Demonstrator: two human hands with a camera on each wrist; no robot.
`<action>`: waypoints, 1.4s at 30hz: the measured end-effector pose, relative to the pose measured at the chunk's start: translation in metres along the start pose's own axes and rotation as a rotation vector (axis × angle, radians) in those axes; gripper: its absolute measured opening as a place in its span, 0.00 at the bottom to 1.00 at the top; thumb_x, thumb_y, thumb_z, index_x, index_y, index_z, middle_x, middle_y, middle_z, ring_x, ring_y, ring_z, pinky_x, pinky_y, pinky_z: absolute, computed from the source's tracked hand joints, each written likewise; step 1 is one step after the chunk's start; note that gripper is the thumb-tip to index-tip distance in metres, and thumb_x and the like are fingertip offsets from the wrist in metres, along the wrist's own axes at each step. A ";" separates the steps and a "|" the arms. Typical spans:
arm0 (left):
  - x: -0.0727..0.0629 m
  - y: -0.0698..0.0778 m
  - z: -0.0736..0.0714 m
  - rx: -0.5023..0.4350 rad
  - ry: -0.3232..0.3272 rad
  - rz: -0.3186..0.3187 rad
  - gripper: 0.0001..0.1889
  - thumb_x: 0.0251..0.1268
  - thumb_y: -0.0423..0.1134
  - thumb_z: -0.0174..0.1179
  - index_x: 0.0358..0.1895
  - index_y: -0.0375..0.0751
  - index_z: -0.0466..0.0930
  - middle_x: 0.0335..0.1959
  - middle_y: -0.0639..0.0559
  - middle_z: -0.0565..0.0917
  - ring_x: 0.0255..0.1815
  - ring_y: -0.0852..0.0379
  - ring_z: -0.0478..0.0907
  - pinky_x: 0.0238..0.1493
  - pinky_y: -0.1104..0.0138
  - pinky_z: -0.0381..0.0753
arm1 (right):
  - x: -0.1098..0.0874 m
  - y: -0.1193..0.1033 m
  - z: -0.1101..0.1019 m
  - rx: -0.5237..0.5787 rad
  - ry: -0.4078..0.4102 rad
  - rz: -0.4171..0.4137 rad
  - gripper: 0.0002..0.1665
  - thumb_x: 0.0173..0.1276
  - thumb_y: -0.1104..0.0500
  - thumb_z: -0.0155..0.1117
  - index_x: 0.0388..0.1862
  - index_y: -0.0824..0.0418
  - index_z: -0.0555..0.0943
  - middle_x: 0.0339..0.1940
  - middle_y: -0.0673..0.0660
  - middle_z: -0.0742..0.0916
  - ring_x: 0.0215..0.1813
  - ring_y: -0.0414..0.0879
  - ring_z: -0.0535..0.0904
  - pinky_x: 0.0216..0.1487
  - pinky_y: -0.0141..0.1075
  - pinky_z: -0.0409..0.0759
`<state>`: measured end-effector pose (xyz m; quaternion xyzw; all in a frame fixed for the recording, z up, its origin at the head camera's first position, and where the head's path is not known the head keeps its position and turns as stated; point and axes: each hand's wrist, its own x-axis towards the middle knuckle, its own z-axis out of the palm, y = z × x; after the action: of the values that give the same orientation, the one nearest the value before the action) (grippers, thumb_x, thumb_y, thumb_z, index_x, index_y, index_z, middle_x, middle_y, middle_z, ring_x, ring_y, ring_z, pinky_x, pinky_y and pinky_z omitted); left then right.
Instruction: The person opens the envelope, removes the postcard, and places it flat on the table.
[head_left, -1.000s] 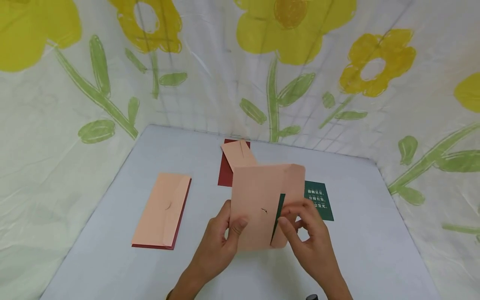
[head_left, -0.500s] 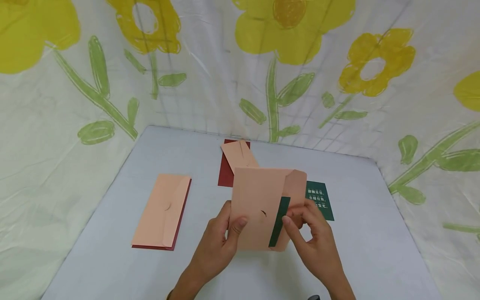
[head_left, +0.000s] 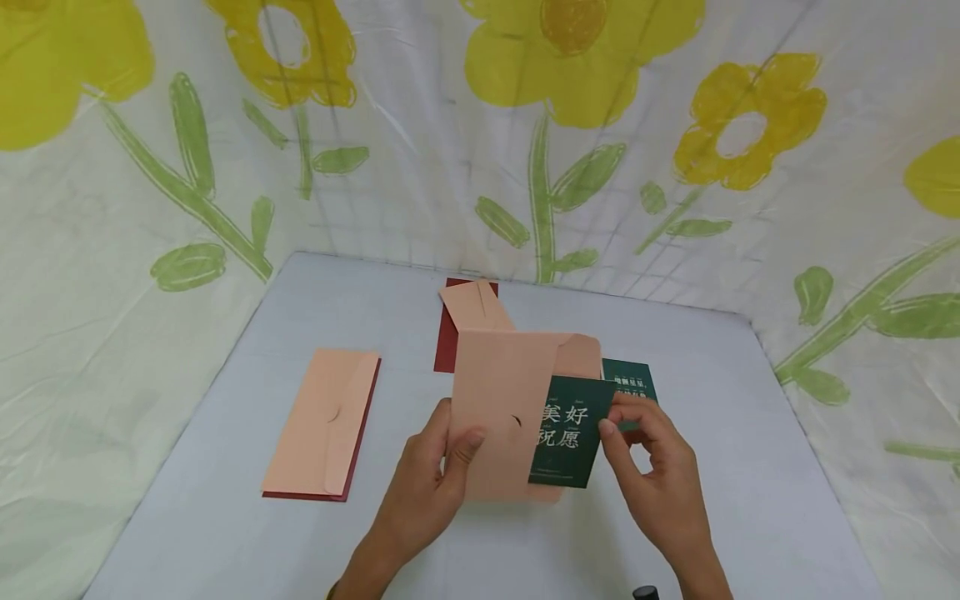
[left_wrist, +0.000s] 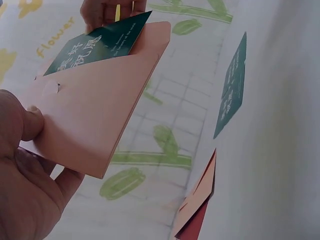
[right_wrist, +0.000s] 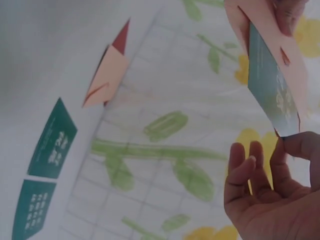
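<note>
A pink envelope [head_left: 495,400] is held up over the table, its flap side facing me and its mouth to the right. My left hand [head_left: 423,483] grips its left side, thumb across the front. Partway out of the mouth stands a dark green card [head_left: 573,433] with white Chinese writing. My right hand [head_left: 660,475] pinches the card's outer right edge between thumb and index finger. In the right wrist view the other fingers [right_wrist: 240,175] of that hand are loosely bent. The left wrist view shows the card [left_wrist: 100,45] slanting out of the envelope [left_wrist: 95,115].
On the table's left lies a pink envelope [head_left: 322,421] over a red one. Farther back, a smaller pink envelope [head_left: 476,308] overlaps a red piece [head_left: 447,346]. Green printed cards [right_wrist: 52,140] lie behind my right hand. A dark round-topped object [head_left: 645,593] shows at the bottom edge.
My right hand has moved right, drawing the green card from a thin strip to a wide part showing outside the envelope. The left hand keeps its grip, shifting slightly left.
</note>
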<state>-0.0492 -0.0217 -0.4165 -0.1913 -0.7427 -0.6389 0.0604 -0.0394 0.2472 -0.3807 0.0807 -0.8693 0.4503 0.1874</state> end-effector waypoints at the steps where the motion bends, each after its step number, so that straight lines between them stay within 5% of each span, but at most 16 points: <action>1: 0.000 0.000 -0.001 -0.003 0.000 -0.003 0.07 0.84 0.39 0.56 0.57 0.51 0.73 0.46 0.63 0.88 0.43 0.59 0.88 0.42 0.62 0.88 | 0.000 0.000 -0.001 -0.001 0.010 0.003 0.07 0.77 0.67 0.67 0.45 0.55 0.82 0.55 0.47 0.85 0.64 0.39 0.78 0.50 0.24 0.79; 8: 0.001 -0.004 -0.004 0.017 0.010 -0.003 0.08 0.84 0.40 0.56 0.58 0.52 0.73 0.45 0.64 0.87 0.42 0.59 0.85 0.42 0.64 0.86 | 0.000 0.006 -0.012 -0.027 0.050 0.033 0.06 0.77 0.67 0.66 0.48 0.59 0.82 0.40 0.49 0.87 0.42 0.39 0.82 0.51 0.22 0.80; 15: 0.000 -0.009 -0.006 0.030 0.030 -0.011 0.08 0.84 0.40 0.56 0.59 0.53 0.73 0.43 0.63 0.86 0.41 0.59 0.84 0.42 0.64 0.84 | 0.001 0.012 -0.026 -0.048 0.084 0.108 0.04 0.78 0.66 0.65 0.49 0.61 0.82 0.36 0.51 0.89 0.34 0.40 0.85 0.41 0.25 0.83; 23: 0.001 -0.011 -0.004 0.030 0.025 -0.024 0.08 0.84 0.40 0.56 0.58 0.54 0.73 0.45 0.64 0.86 0.43 0.59 0.85 0.43 0.64 0.85 | 0.005 0.028 -0.054 -0.084 0.148 0.169 0.07 0.79 0.66 0.64 0.53 0.63 0.82 0.36 0.49 0.89 0.31 0.40 0.83 0.35 0.25 0.81; 33: 0.001 -0.014 -0.006 -0.001 0.017 -0.044 0.09 0.84 0.40 0.56 0.59 0.53 0.73 0.47 0.64 0.87 0.44 0.58 0.87 0.45 0.62 0.87 | 0.019 0.061 -0.104 -0.138 0.272 0.348 0.13 0.83 0.56 0.60 0.60 0.59 0.80 0.34 0.47 0.88 0.29 0.43 0.80 0.33 0.24 0.80; 39: 0.001 -0.015 -0.008 0.017 0.018 -0.060 0.10 0.84 0.41 0.56 0.60 0.53 0.72 0.48 0.64 0.87 0.45 0.58 0.86 0.46 0.63 0.86 | 0.031 0.091 -0.126 -0.212 0.212 0.403 0.19 0.84 0.49 0.58 0.64 0.59 0.79 0.39 0.39 0.88 0.33 0.38 0.82 0.33 0.24 0.81; 42: 0.000 -0.015 -0.009 0.022 0.020 -0.073 0.10 0.83 0.42 0.57 0.60 0.53 0.72 0.48 0.65 0.87 0.45 0.58 0.86 0.47 0.63 0.86 | 0.038 0.109 -0.132 -0.297 0.157 0.406 0.25 0.85 0.46 0.55 0.67 0.63 0.77 0.45 0.50 0.90 0.34 0.39 0.83 0.31 0.25 0.81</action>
<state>-0.0558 -0.0317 -0.4293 -0.1569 -0.7556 -0.6343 0.0467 -0.0745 0.4193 -0.3780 -0.1591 -0.9070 0.3508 0.1701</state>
